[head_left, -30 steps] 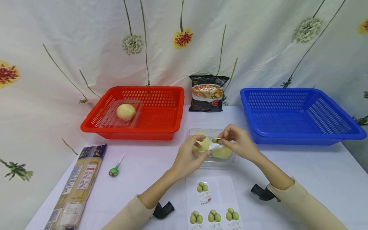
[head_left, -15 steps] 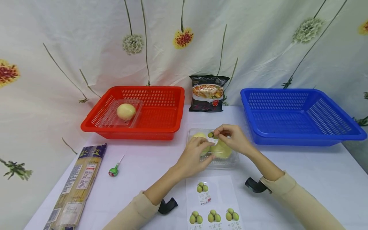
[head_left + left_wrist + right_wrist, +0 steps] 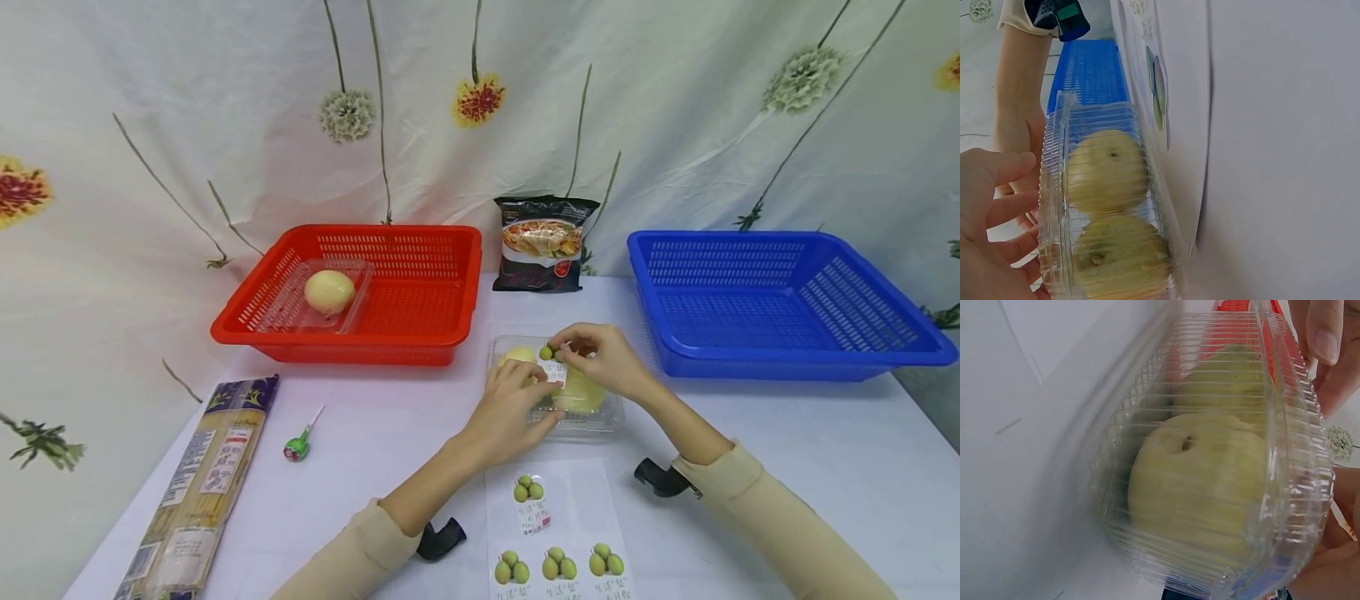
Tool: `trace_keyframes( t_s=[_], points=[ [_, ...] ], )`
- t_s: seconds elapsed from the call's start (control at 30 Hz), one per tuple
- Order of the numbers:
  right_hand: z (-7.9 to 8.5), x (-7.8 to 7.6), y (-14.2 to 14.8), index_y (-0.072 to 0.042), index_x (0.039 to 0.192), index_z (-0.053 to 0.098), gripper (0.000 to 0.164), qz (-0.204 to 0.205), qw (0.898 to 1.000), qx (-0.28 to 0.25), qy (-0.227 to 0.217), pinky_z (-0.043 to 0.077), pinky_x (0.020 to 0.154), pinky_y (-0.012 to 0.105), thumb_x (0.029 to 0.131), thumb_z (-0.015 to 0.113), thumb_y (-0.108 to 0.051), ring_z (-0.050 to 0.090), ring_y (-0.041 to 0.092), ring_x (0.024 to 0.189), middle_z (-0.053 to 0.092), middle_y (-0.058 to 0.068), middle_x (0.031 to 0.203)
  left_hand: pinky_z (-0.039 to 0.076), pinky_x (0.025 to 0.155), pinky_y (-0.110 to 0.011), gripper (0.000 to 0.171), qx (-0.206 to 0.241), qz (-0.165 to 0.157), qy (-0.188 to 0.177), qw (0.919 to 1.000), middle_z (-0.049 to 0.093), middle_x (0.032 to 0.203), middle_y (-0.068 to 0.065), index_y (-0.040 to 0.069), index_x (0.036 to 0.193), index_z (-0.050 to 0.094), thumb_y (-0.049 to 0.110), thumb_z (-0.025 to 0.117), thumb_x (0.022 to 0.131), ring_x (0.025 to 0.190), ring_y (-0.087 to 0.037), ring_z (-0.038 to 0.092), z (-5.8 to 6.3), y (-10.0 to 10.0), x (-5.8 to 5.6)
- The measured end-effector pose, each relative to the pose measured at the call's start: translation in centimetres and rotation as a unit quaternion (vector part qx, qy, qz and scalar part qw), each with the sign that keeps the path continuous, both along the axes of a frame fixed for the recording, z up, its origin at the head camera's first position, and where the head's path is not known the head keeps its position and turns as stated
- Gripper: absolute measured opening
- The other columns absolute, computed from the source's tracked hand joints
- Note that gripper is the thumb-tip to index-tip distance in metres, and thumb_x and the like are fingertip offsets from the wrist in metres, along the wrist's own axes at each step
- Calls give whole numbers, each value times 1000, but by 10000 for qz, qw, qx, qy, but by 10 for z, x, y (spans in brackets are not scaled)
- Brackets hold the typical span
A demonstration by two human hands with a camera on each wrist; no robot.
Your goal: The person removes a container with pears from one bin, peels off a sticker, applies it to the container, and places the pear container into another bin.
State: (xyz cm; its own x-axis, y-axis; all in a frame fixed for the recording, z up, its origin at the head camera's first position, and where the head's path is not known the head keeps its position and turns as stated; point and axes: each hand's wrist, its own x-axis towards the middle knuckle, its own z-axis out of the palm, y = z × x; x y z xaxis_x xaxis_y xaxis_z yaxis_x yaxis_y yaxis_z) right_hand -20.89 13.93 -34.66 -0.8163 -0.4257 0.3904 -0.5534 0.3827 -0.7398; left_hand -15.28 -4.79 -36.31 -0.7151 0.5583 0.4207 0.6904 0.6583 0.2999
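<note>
White tabletop; fingers partly cover fruit label.

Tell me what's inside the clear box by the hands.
Two pale fruits. In the head view, the left hand and label hide parts of them.

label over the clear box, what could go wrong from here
The label might go on crooked, since the right hand pinches it only near the top. It could also catch on the left hand, whose fingers lie close to its lower part. And pressing hard might flex the thin-looking clear box that holds the fruit.
</note>
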Motion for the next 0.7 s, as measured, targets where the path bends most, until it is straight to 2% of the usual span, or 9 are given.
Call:
trace_keyframes(
  t_s=[0.37,0.47,0.63,0.7],
  points=[
    [-3,0,-2,5,94,68,12,44,9999,105,0,47,64,21,82,65,5,54,11,71,69,15,90,35,92,-40,35,-785,29,235,9966,56,116,-5,13,114,69,31,70,83,110,-21,44,-2,-3,3],
    [-4,1,-2,4,94,68,14,46,9993,329,195,47,63,22,80,68,5,54,14,72,69,14,90,35,94,-41,38,-1036,48,197,9944,54,123,-6,15,118,67,32,69,84,114,-22,43,0,-4,4],
    [-3,0,-2,2,96,69,22,-15,9931,962,663,50,75,37,76,75,-2,60,25,83,69,12,93,34,99,-42,42,-1292,41,-20,9916,50,136,-8,16,123,64,32,68,85,119,-24,41,5,-5,6],
    [-4,-2,-1,1,99,69,27,-85,9912,1114,704,48,81,44,75,78,-7,61,29,90,69,13,96,34,100,-42,43,-1358,28,-47,9907,49,137,-8,16,124,63,33,67,86,120,-24,41,6,-5,6]
  ],
)
